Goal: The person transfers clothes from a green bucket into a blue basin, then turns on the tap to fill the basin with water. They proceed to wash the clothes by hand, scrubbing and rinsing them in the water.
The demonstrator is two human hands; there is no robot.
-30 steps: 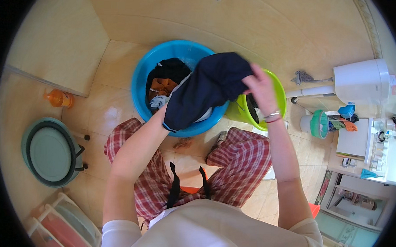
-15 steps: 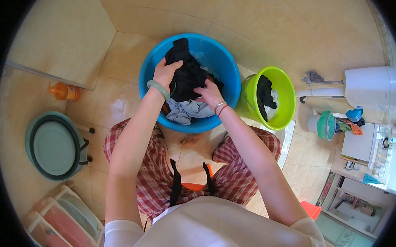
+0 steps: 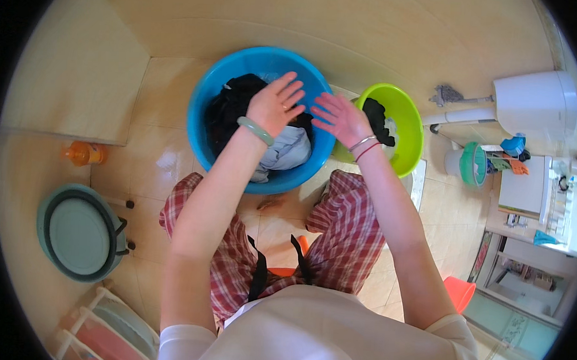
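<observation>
Laundry (image 3: 288, 149) lies near both hands (image 3: 270, 108), fingers (image 3: 295, 87) spread

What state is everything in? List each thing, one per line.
Left hand: open, empty, over the blue basin
Right hand: open, empty
Blue basin: upright, partly filled
Dark clothes: heaped in the basin
Pale garment: bunched in the basin; wetness unclear
Green bucket: upright, holding black cloth and white cloth
Small bin: lined with a green bag
</observation>
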